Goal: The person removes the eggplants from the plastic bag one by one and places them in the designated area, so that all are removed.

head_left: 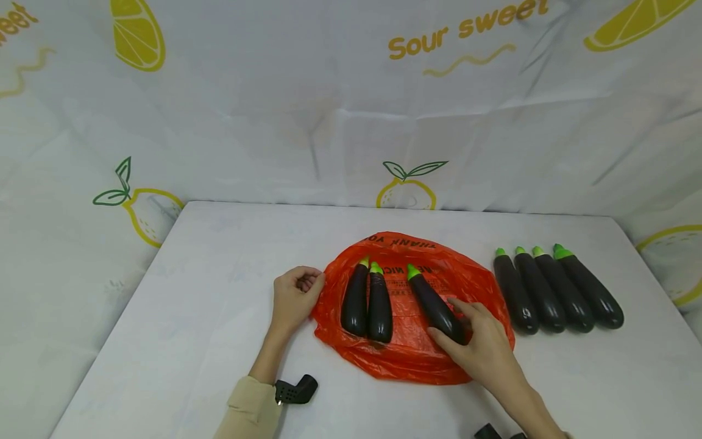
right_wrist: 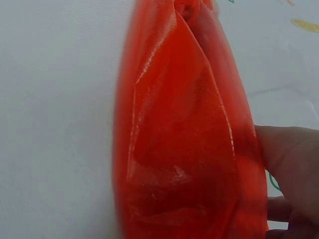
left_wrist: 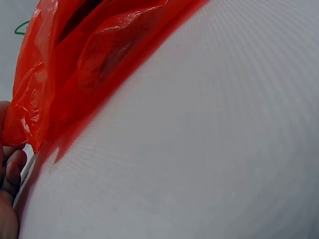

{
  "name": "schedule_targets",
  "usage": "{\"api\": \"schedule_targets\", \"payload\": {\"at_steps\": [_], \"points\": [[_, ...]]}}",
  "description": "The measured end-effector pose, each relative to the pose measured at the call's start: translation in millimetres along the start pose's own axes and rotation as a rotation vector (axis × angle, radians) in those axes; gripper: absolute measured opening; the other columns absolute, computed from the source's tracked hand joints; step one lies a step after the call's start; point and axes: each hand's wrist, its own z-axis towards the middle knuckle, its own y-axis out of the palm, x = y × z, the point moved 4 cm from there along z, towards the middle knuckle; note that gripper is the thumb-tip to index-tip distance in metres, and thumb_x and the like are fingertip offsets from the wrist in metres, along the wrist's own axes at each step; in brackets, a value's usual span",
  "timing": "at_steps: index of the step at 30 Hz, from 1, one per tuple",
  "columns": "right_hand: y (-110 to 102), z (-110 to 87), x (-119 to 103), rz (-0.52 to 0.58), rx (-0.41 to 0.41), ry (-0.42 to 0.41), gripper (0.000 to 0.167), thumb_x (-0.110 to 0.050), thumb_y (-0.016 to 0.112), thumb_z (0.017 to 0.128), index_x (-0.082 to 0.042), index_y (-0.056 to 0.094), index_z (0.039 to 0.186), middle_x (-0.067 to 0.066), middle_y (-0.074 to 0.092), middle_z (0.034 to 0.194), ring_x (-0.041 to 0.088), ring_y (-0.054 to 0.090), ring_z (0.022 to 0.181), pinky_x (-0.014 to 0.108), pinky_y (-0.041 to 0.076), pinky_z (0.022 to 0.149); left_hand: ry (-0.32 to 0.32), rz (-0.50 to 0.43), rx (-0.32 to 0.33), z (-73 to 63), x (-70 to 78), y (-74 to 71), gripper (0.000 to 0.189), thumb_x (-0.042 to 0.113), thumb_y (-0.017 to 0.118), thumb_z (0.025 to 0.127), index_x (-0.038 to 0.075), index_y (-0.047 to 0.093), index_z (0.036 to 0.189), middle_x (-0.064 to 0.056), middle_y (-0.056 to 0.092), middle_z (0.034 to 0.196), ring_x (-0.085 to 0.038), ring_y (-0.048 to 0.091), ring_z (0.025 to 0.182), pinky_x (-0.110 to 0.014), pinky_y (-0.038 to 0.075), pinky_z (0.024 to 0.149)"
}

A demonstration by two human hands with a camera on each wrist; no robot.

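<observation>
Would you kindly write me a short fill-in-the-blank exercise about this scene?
Right of the bag, ____ eggplants lie in a row.
The right hand holds an eggplant whose cap is coloured ____.
Between that eggplant and the left hand, ____ more lie side by side.
Missing words: four; green; two.

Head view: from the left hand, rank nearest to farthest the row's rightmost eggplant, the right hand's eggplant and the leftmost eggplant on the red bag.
1. Leftmost eggplant, on the left part of the red plastic bag.
2. Held eggplant, over the bag's right part, in the right hand.
3. Rightmost eggplant, in the row right of the bag.
</observation>
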Motion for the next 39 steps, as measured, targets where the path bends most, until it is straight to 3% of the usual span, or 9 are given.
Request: {"api": "schedule_targets", "payload": {"at_steps": [6,19,27,39], "points": [[0.8,-0.3,-0.1,-0.013,0.034,0.005,0.06,-0.028,0.086,0.081,-0.001,0.066,0.131,0.019,0.067,0.11,0.022,0.059,0.084,0.022,0.049,0.064,0.001,-0.001,-0.001,-0.8,-0.6,-0.2,0.006,0.008,0.073,0.09,0.004,0.075,0.087,-0.008,0.066,0.072,-0.012,0.054,0.064,-0.018,0.048,0.06],[-8.0,-6.6,-6.7,0.039,0.121,-0.058,0.05,-0.019,0.085,0.081,-0.003,0.07,0.126,0.017,0.068,0.109,0.026,0.063,0.093,0.017,0.05,0.063,0.002,0.014,0.001,-0.1,-0.6,-0.3,0.006,0.008,0.073,0.09,0.004,0.075,0.087,-0.008,0.066,0.072,-0.012,0.054,0.064,-0.018,0.048,0.06],[-16.9,-12.0,-12.0,0.041,0.137,-0.069,0.05,-0.019,0.086,0.08,-0.004,0.071,0.125,0.016,0.068,0.111,0.029,0.063,0.098,0.027,0.058,0.066,0.016,0.021,0.001,0.2,-0.1,-0.3,0.006,0.008,0.072,0.09,0.004,0.076,0.087,-0.008,0.067,0.071,-0.011,0.053,0.064,-0.018,0.048,0.06],[-30.3,-17.7,-9.8,0.055,0.21,-0.131,0.049,-0.013,0.088,0.077,-0.003,0.072,0.122,0.016,0.068,0.11,0.029,0.062,0.095,0.012,0.048,0.061,0.013,0.005,-0.002,1.1,1.7,-0.4,0.006,0.007,0.072,0.089,0.003,0.075,0.086,-0.008,0.067,0.071,-0.008,0.053,0.063,-0.018,0.048,0.06]]}}
